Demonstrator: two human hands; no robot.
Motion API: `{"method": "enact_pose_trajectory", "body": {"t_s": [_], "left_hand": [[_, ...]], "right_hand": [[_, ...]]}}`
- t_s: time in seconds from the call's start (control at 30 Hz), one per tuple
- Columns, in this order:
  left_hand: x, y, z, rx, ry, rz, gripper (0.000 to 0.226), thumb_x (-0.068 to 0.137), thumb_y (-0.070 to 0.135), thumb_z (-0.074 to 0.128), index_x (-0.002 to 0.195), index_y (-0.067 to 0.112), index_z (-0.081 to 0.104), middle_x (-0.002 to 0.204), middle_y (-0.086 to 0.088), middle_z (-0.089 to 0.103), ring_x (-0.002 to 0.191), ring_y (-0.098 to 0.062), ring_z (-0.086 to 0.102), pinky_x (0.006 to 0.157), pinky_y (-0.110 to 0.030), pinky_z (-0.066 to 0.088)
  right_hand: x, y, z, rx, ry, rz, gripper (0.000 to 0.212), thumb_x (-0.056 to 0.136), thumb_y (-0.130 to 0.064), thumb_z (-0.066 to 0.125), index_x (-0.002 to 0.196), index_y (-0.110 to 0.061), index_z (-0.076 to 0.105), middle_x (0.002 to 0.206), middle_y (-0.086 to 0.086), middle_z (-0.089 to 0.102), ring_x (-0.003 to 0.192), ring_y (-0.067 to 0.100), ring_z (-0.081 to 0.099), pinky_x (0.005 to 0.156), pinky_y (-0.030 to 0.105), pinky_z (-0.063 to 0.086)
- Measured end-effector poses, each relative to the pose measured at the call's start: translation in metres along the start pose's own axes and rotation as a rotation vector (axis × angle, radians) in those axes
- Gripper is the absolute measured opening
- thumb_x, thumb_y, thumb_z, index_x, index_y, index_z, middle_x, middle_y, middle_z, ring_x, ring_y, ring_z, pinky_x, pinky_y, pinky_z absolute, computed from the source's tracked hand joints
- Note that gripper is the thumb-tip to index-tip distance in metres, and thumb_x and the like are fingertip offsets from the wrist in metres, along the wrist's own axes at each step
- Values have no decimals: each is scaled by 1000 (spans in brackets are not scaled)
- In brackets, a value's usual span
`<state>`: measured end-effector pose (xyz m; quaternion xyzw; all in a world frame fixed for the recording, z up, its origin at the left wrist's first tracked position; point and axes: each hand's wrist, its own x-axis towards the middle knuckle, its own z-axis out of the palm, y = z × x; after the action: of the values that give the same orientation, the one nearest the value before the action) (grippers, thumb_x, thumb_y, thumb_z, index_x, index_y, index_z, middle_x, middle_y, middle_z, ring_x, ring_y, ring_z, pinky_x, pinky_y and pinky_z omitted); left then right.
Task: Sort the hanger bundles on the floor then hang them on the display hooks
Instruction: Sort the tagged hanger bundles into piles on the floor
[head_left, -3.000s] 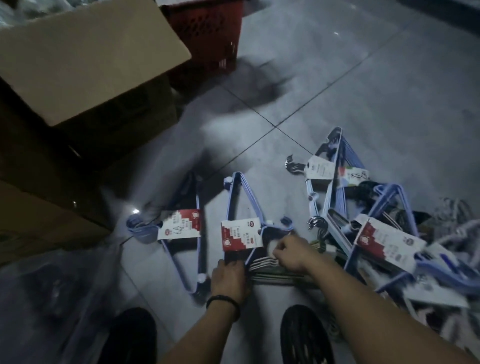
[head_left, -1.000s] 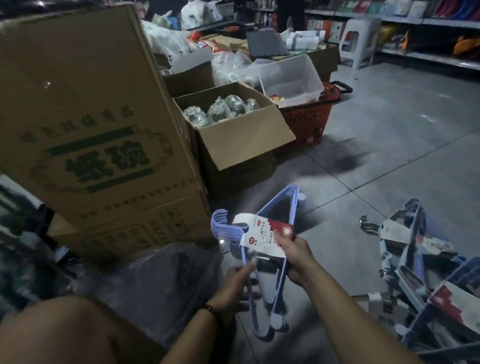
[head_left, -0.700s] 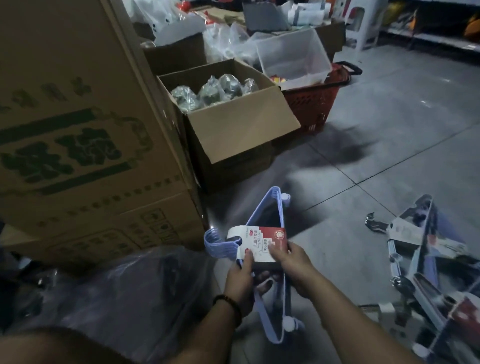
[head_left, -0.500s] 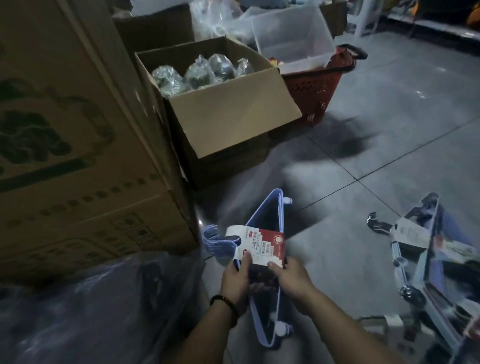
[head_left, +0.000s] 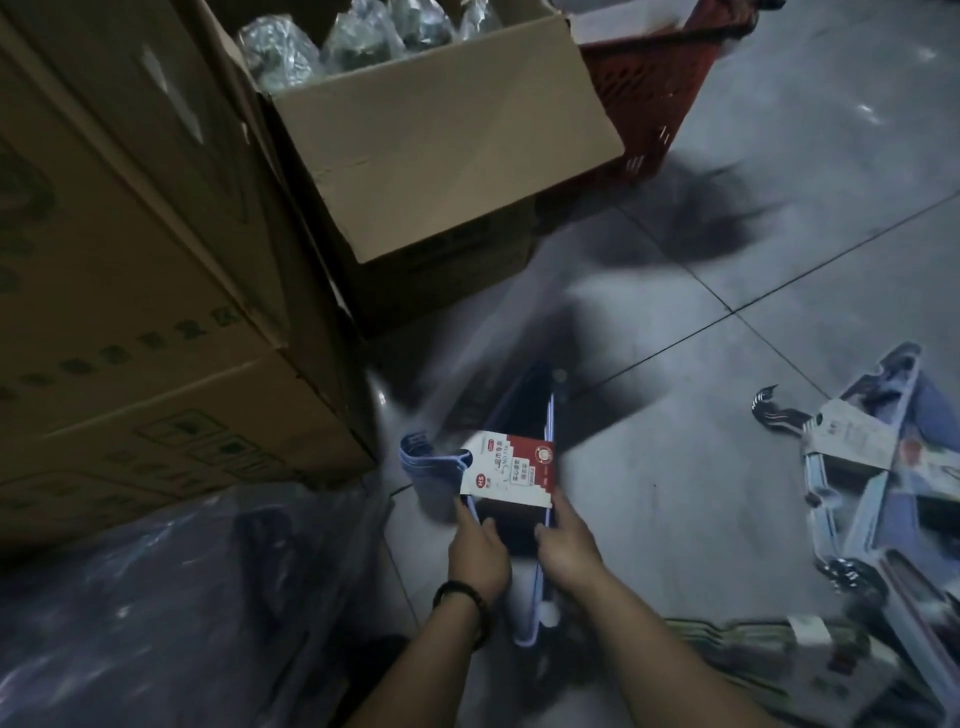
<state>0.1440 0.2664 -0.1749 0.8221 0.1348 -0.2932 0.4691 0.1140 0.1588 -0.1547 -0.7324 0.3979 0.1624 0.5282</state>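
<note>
From the head camera, both hands meet low in the middle of the scene on a blue hanger bundle (head_left: 430, 467). The bundle is lifted off the grey tiled floor (head_left: 727, 270) with its hooks pointing left. The left hand (head_left: 478, 551), with a dark band (head_left: 464, 606) on its wrist, curls its fingers round the bundle's left edge just below the red and white label card (head_left: 511, 472). The right hand (head_left: 567, 545) clamps the right edge beside that card. To the right, more hanger bundles (head_left: 872, 467) with pale cards lie on the floor in a loose pile, and a greenish bundle (head_left: 753, 640) lies nearer, at the lower right. On the left stands a tall cardboard carton (head_left: 130, 270). Beyond it is an open box (head_left: 441, 135) of wrapped items, with a red basket (head_left: 649, 88) farther off. A sheet of clear plastic (head_left: 171, 603) fills the near left.
</note>
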Motion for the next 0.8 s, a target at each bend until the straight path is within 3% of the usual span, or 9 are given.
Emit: {"method": "enact_pose_trajectory", "body": {"t_s": [0.13, 0.27, 0.33, 0.37, 0.43, 0.5, 0.57, 0.8], "left_hand": [[2, 3, -9, 31, -63, -76, 56, 102, 7, 42, 154, 24, 28, 140, -12, 60, 124, -32, 60, 106, -39, 46], [3, 4, -22, 185, -176, -33, 68, 83, 16, 57, 147, 23, 33, 144, -9, 58, 124, -30, 60, 110, -43, 48], [-15, 18, -22, 277, -5, -7, 65, 77, 18, 63, 138, 18, 39, 142, -13, 50, 124, -35, 56, 107, -47, 50], [-32, 30, -23, 442, 121, 47, 65, 77, 21, 66, 136, 17, 38, 140, -16, 44, 124, -37, 52, 105, -49, 49], [-69, 56, -17, 806, 203, 300, 64, 82, 32, 68, 137, 20, 38, 137, -14, 41, 122, -35, 47, 103, -47, 47], [-102, 77, 4, 909, 43, 583, 49, 90, 34, 62, 135, 25, 45, 136, -10, 44, 121, -32, 46, 101, -44, 46], [-129, 95, 32, 938, -174, 748, 33, 95, 33, 57, 128, 30, 55, 135, -3, 50, 121, -28, 50, 100, -43, 48], [-255, 127, 156, 947, -658, 995, 21, 91, 29, 58, 110, 26, 67, 119, -6, 65, 111, -30, 63, 92, -37, 53]], "right_hand": [[-8, -4, -3, -94, -77, -16, 57, 97, -7, 53, 148, -30, 44, 145, 2, 61, 128, 25, 59, 105, 33, 45], [-39, -13, -24, -218, -62, -63, 45, 97, -22, 58, 142, -24, 54, 141, 5, 64, 125, 27, 62, 101, 33, 49], [-60, -17, -46, -321, -51, -105, 41, 99, -26, 59, 139, -18, 57, 139, 9, 64, 123, 28, 62, 99, 32, 49], [-71, -19, -59, -375, -52, -120, 41, 100, -29, 58, 139, -17, 58, 139, 9, 64, 124, 28, 62, 100, 33, 49], [-93, -20, -93, -483, -74, -121, 42, 101, -35, 57, 139, -16, 59, 143, 9, 61, 128, 27, 59, 105, 33, 47], [-117, -17, -136, -570, -92, -104, 45, 101, -41, 57, 139, -17, 60, 143, 10, 61, 127, 27, 58, 105, 33, 46], [-145, -9, -185, -617, -69, -77, 44, 102, -44, 57, 136, -17, 63, 138, 9, 64, 121, 27, 61, 100, 35, 47], [-242, 91, -341, -760, 24, 131, 37, 95, -46, 61, 118, -18, 69, 121, 11, 69, 102, 29, 65, 89, 36, 55]]}}
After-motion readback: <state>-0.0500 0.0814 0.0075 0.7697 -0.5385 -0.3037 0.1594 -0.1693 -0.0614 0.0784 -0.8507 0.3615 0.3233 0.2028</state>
